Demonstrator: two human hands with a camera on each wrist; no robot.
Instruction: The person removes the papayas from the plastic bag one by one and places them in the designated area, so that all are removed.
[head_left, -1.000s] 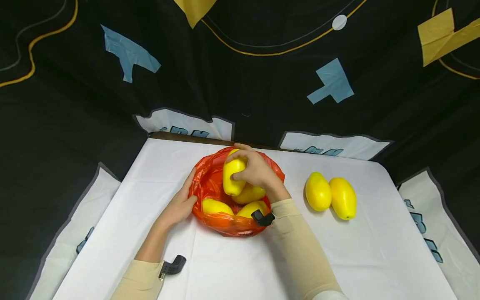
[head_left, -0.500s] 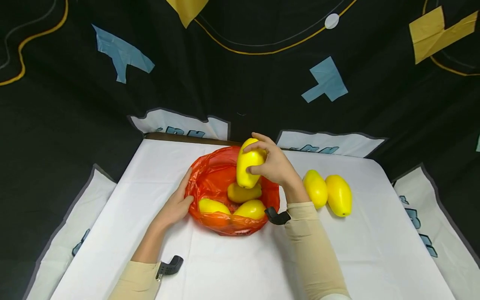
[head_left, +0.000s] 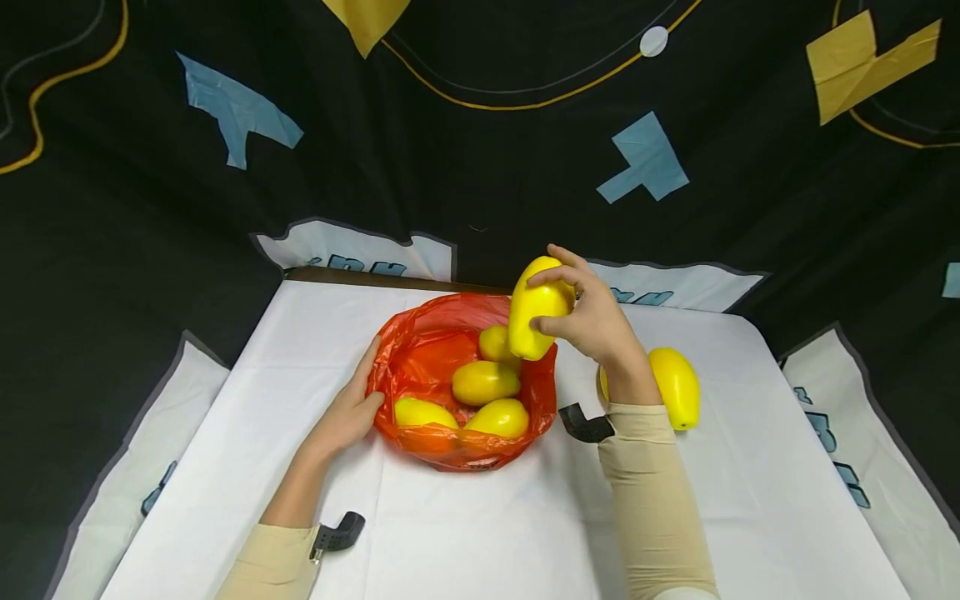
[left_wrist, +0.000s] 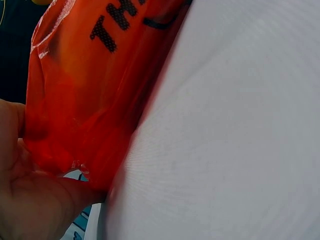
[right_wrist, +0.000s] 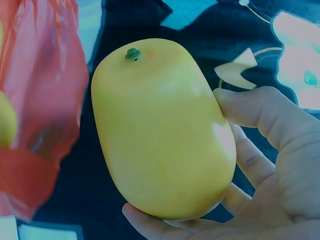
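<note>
Desk [head_left: 465, 533], white cloth cover.
L hand [head_left: 347, 412]: fingers laid along L side of orange bag [head_left: 420, 367], thumb at rim; wrist view shows the plastic pinched against the palm.
Bag: open, on desk centre, w/ 4 yellow mangoes [head_left: 483, 382] inside.
R hand [head_left: 596, 321]: fingers curled round held mango [head_left: 534, 310], lifted above bag's far R rim, stem end up.
Loose mango [head_left: 675, 386]: on desk R of bag, just behind R wrist; a 2nd one mostly hidden by wrist.
Far: black backdrop [head_left: 480, 125].
</note>
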